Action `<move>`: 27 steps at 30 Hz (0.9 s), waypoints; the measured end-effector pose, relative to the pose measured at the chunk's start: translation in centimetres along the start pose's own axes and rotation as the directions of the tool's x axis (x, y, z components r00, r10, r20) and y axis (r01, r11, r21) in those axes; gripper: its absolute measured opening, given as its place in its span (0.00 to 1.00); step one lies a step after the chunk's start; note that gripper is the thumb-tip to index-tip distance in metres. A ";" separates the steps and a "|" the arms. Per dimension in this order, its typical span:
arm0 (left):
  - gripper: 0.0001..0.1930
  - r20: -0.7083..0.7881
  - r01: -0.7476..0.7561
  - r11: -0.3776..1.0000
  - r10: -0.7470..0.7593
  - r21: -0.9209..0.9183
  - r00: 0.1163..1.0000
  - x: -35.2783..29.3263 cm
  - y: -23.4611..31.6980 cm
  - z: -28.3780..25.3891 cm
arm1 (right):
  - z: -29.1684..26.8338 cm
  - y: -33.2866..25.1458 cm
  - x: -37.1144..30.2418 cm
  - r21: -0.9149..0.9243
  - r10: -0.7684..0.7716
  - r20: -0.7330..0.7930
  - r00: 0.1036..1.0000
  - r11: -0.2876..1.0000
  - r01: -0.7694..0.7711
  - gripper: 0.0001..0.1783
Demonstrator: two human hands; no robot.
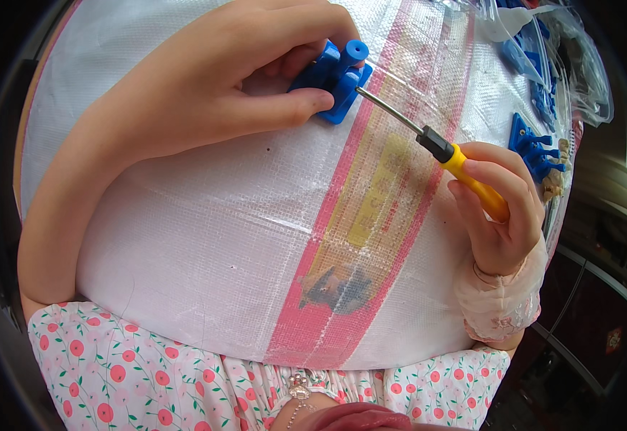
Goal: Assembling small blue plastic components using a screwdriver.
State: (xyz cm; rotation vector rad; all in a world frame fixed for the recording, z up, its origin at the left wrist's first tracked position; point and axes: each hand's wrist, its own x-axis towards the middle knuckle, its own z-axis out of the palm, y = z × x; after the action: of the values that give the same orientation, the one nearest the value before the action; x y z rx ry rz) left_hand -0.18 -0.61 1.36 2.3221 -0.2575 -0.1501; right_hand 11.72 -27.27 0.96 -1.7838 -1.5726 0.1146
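Observation:
A blue plastic part [342, 79] with a round post on top stands near the far middle of the table. My left hand [256, 79] grips it between thumb and fingers, the thumb along its near side. In my right hand [504, 197] is a screwdriver [482, 188] with a yellow and black handle, its fingers wrapped round the grip. The metal shaft slants up to the left. Its tip meets the right side of the blue part, at or very near its surface; whether a screw sits there is too small to tell.
A white woven sheet [198, 237] with a pink and yellow printed band covers the round table. Another blue part [536, 147] with several pegs lies at the right edge, beside small tan pieces [554, 183]. Clear plastic bags [579, 72] with blue pieces are heaped at the far right.

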 end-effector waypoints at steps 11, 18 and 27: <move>0.15 -0.016 0.026 0.994 -0.024 0.104 1.000 0.1 2.0 -0.4 | 0.1 0.2 -0.2 0.069 0.043 -0.013 0.999 0.997 -0.042 0.15; 0.15 0.000 -0.012 0.998 0.012 0.060 1.000 0.0 0.9 -0.4 | 0.1 0.1 -0.1 0.032 0.034 -0.008 0.999 0.999 -0.033 0.15; 0.15 0.041 0.009 0.996 -0.012 0.089 0.999 0.1 0.4 -0.6 | 0.1 -0.2 -0.2 0.067 0.069 -0.034 0.997 0.995 -0.067 0.18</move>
State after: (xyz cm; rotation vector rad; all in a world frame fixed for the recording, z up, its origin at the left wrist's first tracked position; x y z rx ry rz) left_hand -0.07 -0.51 2.04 2.4111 -0.2779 -0.1953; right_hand 11.44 -27.36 0.92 -1.7785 -1.4667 0.1642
